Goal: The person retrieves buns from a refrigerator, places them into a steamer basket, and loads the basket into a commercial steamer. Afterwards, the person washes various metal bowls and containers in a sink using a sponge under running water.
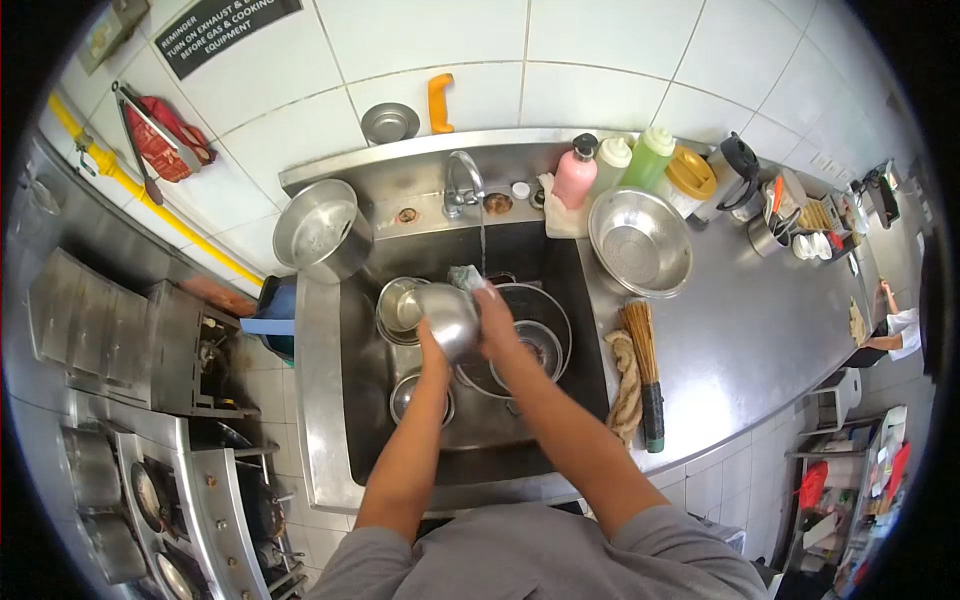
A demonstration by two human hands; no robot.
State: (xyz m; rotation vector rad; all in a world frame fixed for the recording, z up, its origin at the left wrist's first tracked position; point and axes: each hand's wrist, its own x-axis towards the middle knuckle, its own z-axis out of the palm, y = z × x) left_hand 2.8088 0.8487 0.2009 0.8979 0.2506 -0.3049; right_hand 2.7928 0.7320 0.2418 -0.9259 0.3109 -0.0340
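Over the sink [480, 440], my left hand [432, 350] grips a shiny metal bowl [450, 318] from below. My right hand [492, 318] is at the bowl's right side, its fingers closed around a greyish-green scrubbing pad [465, 278] by the rim. Water runs from the faucet [464, 182] just behind the hands. Small metal bowls [402, 302] stand in the basin to the left, another bowl [410, 398] lies nearer me, and a large pot [562, 345] with a bowl inside sits to the right.
A metal pot [322, 230] rests on the sink's left rim. To the right are a colander [640, 245], a pink bottle [575, 175], a stick brush [645, 370] and a twisted cloth [622, 385]. A person [900, 332] is at the far right.
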